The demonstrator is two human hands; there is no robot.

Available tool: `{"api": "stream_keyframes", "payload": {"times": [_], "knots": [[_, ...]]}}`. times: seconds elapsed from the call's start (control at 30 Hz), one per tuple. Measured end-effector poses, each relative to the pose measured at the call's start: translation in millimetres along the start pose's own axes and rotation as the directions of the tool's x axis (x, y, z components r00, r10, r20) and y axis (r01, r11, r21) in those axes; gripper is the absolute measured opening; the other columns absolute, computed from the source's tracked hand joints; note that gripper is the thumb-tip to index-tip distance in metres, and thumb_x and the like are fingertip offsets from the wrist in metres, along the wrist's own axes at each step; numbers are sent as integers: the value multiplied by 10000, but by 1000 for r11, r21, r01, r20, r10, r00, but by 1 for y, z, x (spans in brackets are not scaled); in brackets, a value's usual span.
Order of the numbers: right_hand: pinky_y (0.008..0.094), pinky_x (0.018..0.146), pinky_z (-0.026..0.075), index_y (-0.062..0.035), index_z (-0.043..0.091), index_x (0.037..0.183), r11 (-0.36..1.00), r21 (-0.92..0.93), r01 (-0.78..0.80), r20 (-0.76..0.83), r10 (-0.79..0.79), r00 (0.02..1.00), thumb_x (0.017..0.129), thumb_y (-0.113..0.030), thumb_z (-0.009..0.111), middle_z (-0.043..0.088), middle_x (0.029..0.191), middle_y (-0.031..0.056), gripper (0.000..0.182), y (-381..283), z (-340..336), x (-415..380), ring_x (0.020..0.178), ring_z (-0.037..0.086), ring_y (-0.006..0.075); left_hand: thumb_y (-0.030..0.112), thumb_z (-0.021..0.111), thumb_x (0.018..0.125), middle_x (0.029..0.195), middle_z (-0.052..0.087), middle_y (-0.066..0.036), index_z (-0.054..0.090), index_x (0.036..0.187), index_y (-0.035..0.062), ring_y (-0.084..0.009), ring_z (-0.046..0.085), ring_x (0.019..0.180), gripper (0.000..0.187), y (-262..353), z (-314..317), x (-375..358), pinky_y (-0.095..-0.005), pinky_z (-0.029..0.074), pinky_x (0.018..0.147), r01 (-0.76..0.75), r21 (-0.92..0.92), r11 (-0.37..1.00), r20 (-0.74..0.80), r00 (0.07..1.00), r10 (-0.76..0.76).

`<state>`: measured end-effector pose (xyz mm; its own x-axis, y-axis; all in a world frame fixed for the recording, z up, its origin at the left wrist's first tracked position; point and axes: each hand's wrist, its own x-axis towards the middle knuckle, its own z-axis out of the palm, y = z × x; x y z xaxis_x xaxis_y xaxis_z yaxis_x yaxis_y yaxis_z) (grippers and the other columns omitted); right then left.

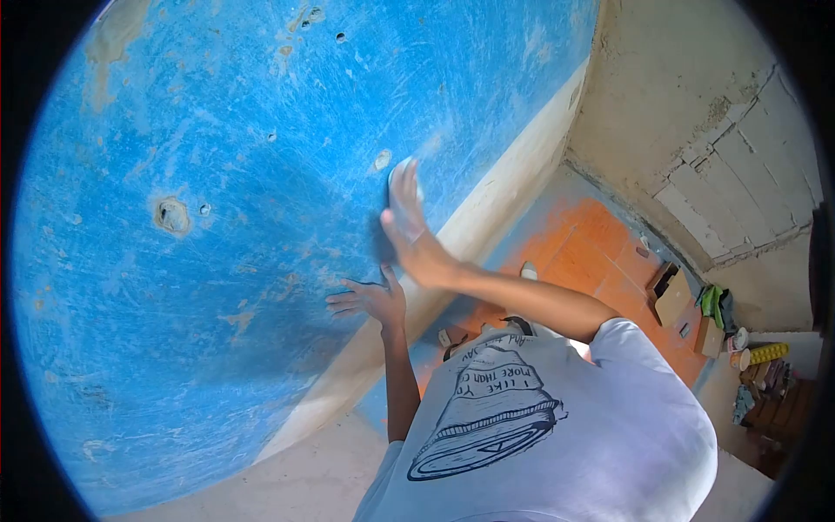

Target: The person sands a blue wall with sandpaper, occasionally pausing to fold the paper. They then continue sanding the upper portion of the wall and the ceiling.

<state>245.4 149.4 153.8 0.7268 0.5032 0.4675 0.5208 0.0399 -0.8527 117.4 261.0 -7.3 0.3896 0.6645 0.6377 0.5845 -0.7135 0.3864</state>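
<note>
My right hand (413, 230) presses against a scuffed blue wall (287, 174), its fingers smeared a little by motion. Under those fingers a small whitish pad (419, 190) shows at the edges; most of it is hidden, so I cannot tell its exact kind. Lower and to the left, my left hand (374, 301) rests on the same wall with fingers spread and nothing in them. Just above the right fingertips is a pale patched spot (383, 159). A larger chipped hole (171, 216) marks the wall further left.
A cream band (513, 165) runs along the wall's bottom. Orange floor (574, 252) lies below. Against the far wall stand an open cardboard box (671, 296), a green cloth (715, 303) and a yellow item (769, 353) among clutter.
</note>
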Motion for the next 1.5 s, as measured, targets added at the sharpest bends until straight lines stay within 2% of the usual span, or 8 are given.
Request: {"api": "stream_keyframes", "payload": {"times": [0.17,0.3,0.43,0.57,0.7,0.83,0.93,1.5], "knots": [[513,1219,-57,90,-95,1540,989,27,-146,-230,149,962,1100,-392,226,-223,1584,331,728,47,-7,36,1488,-189,448,656,570,905,1444,-306,-491,-208,1562,95,-694,-278,1329,1163,-6,-1,-1,-846,-144,923,-28,-6,1000,13,1000,29],[498,1220,-77,65,-92,1551,1000,-5,27,92,-26,995,1085,-469,241,-242,1586,309,783,8,-7,0,1493,-199,418,652,570,906,1445,-297,-495,-205,1563,93,-696,-277,1327,1160,-4,1,0,-849,-142,919,-23,-1,1000,1,1000,23],[494,1220,-74,56,-115,1550,967,159,-198,-270,235,934,1074,-519,197,-252,1592,291,809,43,-17,39,1497,-209,394,654,562,910,1447,-309,-485,-209,1563,96,-694,-283,1326,1154,-9,-1,-4,-848,-143,919,-52,10,999,19,998,51],[501,1221,-73,48,-169,1536,962,150,-228,176,201,964,1066,-550,216,-265,1591,281,853,-20,-15,-7,1487,-236,397,658,548,917,1443,-319,-483,-206,1566,107,-690,-285,1329,1138,-6,2,-1,-849,-141,921,3,-5,1000,20,1000,-3],[576,1202,-60,51,-152,1541,954,201,-223,-254,271,928,1080,-488,240,-238,1569,350,811,34,-19,38,1472,-211,473,668,541,916,1443,-322,-482,-205,1569,117,-687,-282,1332,1134,-9,-2,-6,-848,-141,922,-50,29,998,-8,999,51],[524,1220,-56,102,-122,1525,984,121,-133,98,121,988,1088,-470,211,-237,1547,384,794,-19,-2,-6,1462,-226,478,671,544,911,1442,-326,-480,-209,1568,118,-696,-282,1324,1142,-7,3,-2,-850,-142,918,9,26,1000,12,1000,-9],[539,1208,-68,101,-135,1523,989,32,-144,-230,148,962,1081,-492,195,-252,1543,380,809,31,-7,33,1460,-235,472,659,550,911,1434,-319,-493,-207,1564,99,-712,-279,1312,1146,-8,1,-2,-853,-144,911,-57,27,998,-14,998,58],[590,1192,-72,64,-166,1531,983,71,-168,-221,179,959,1088,-464,205,-227,1585,326,783,19,-10,40,1486,-203,442,664,557,907,1455,-338,-457,-224,1563,120,-693,-288,1325,1156,-4,1,-2,-852,-145,913,26,-4,1000,18,1000,-26]]}}
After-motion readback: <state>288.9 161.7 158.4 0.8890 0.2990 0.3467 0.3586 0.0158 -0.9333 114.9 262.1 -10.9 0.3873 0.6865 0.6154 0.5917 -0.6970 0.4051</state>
